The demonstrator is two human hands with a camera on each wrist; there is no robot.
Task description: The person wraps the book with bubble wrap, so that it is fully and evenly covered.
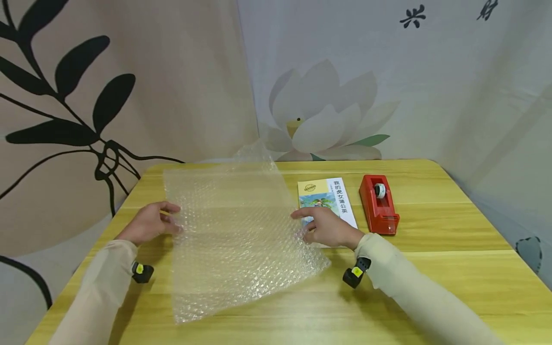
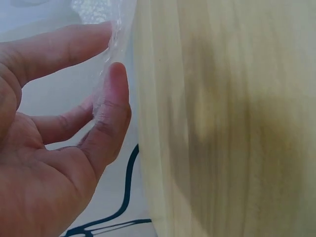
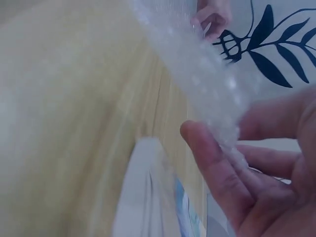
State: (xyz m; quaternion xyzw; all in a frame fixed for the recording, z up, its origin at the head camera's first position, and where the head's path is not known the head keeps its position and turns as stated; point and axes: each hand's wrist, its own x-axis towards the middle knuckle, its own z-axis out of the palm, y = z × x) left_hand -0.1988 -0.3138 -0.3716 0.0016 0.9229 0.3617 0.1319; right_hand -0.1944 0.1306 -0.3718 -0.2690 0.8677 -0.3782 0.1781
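Note:
A clear sheet of bubble wrap (image 1: pixel 233 230) is stretched between my two hands, above the table. My left hand (image 1: pixel 152 223) pinches its left edge; in the left wrist view the thumb (image 2: pixel 117 89) and fingers meet on the film. On the opposite edge my right hand (image 1: pixel 329 226) holds the wrap between thumb (image 3: pixel 210 153) and fingers. A book (image 1: pixel 321 189) with a yellow, white and blue cover lies partly under the right hand, which hides some of it.
A red tape dispenser (image 1: pixel 379 203) with a small roll stands right of the book. The wooden table (image 1: pixel 448 230) reaches back to a printed curtain (image 1: pixel 194 72) with leaf and lotus designs.

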